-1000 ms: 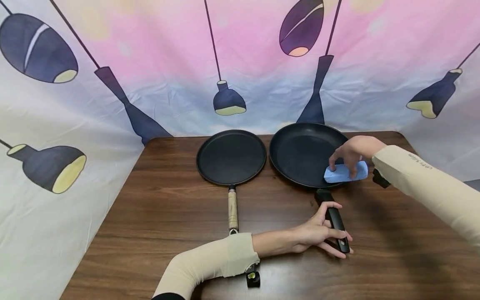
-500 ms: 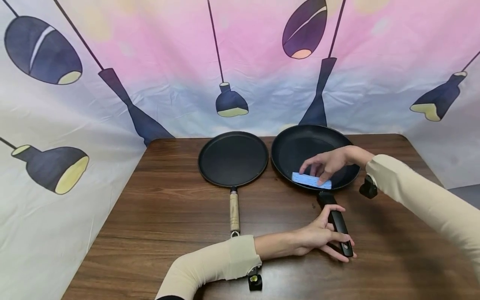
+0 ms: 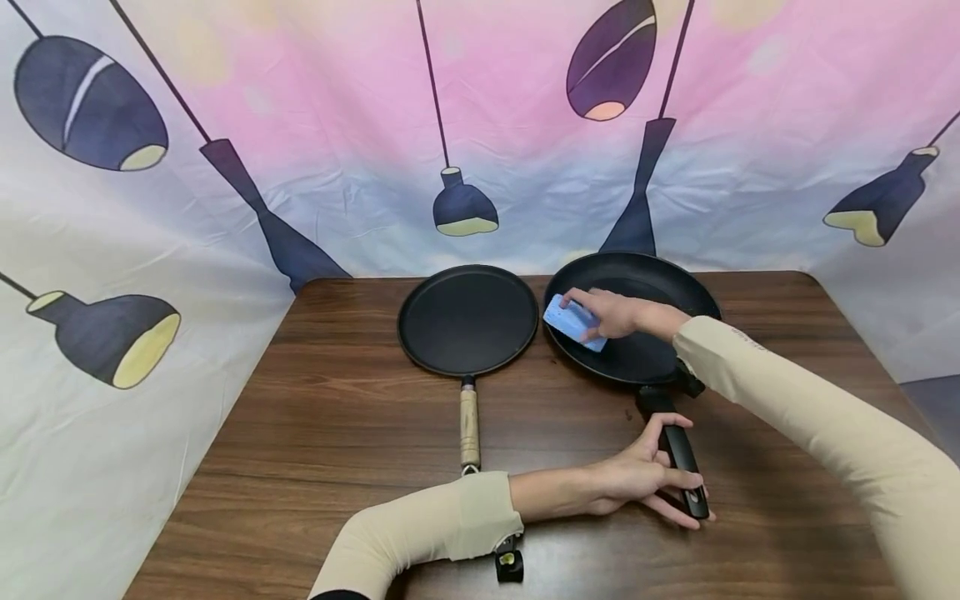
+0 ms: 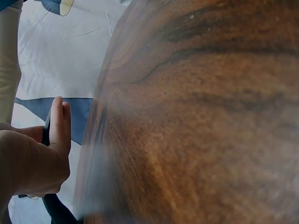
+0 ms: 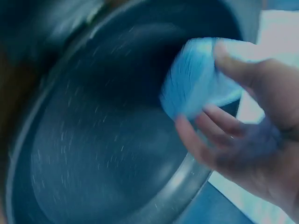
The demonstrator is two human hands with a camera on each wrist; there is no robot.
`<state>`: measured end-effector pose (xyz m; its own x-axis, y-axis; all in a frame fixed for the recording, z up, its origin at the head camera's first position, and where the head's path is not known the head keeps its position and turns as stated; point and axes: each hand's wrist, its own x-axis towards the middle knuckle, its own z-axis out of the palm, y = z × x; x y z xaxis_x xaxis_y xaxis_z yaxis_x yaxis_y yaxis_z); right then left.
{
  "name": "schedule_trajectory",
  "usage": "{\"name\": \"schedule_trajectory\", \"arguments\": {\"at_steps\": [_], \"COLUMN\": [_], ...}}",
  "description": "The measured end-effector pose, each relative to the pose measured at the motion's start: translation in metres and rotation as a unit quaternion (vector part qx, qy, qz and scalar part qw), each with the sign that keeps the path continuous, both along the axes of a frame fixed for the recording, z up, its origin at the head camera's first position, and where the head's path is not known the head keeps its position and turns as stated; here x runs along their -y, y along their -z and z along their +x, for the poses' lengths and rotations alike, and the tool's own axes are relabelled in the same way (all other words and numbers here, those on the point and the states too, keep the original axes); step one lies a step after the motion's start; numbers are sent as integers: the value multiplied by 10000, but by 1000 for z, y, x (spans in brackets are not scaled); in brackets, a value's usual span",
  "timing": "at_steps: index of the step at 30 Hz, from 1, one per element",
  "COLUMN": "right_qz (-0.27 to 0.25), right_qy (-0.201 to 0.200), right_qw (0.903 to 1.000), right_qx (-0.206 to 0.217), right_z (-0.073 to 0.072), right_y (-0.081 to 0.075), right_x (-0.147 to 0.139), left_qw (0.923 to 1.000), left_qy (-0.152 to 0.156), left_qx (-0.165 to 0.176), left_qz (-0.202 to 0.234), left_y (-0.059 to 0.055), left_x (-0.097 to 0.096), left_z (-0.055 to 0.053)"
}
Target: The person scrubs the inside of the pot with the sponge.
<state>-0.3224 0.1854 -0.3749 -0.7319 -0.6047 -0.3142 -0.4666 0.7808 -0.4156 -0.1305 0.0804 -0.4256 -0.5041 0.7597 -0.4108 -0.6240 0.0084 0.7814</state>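
A deep black frying pan point(image 3: 637, 275) stands at the back right of the table, its black handle point(image 3: 682, 454) pointing toward me. My left hand point(image 3: 637, 477) grips that handle, thumb and fingers on either side of it; the left wrist view shows the hand point(image 4: 35, 158) at its left edge. Inside the pan, at its left side, my right hand point(image 3: 618, 315) pinches a light blue sponge point(image 3: 567, 320). In the right wrist view the sponge point(image 5: 194, 79) sits between thumb and fingertips, blurred, over the pan's dark inner surface point(image 5: 107, 154).
A flat black round pan point(image 3: 468, 321) with a wooden handle point(image 3: 468, 425) lies just left of the frying pan. The wooden table point(image 3: 337, 400) ends in front of a cloth backdrop point(image 3: 375, 208) printed with lamps. A small black device point(image 3: 510, 565) hangs under the left wrist.
My right hand has swept the sponge from the pan's right front edge, along its front, to its left side. My left hand keeps its grip on the handle.
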Motion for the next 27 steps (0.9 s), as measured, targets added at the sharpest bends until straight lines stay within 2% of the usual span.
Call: {"name": "schedule_trajectory", "arguments": {"at_steps": [2, 5, 10, 13, 16, 20, 24, 27], "right_qz": [511, 1293, 1878, 2140, 2321, 2285, 2196, 2279], "right_qy": [26, 11, -80, 67, 459, 1103, 1579, 1788], "right_qw": [9965, 9821, 9582, 9444, 9353, 9339, 9317, 9261], "right_qx": [-657, -1371, -2155, -2495, -2630, -2519, -2424, -2416], "right_z": [-3, -9, -24, -33, -38, -40, -36, -30], "right_y": [4, 8, 10, 10, 8, 5, 5, 6], "right_x": [2, 1, -5, -11, -19, -34, -52, -65], "left_qw": [10000, 10000, 10000, 10000, 9999, 9998, 9999, 9999], "left_qy": [-8, -43, -34, 28, 63, 9, -8, 8], "left_qx": [23, 32, 86, 79, 50, -1, 17, 80], "left_qz": [-1, 14, -37, 16, 124, 214, 143, 110], "left_y": [0, 0, 0, -1, -1, -1, -2, -2], "left_x": [-1, -2, -4, -4, -5, -7, -9, -9], "left_z": [1, 5, 9, 10, 11, 11, 11, 11]}}
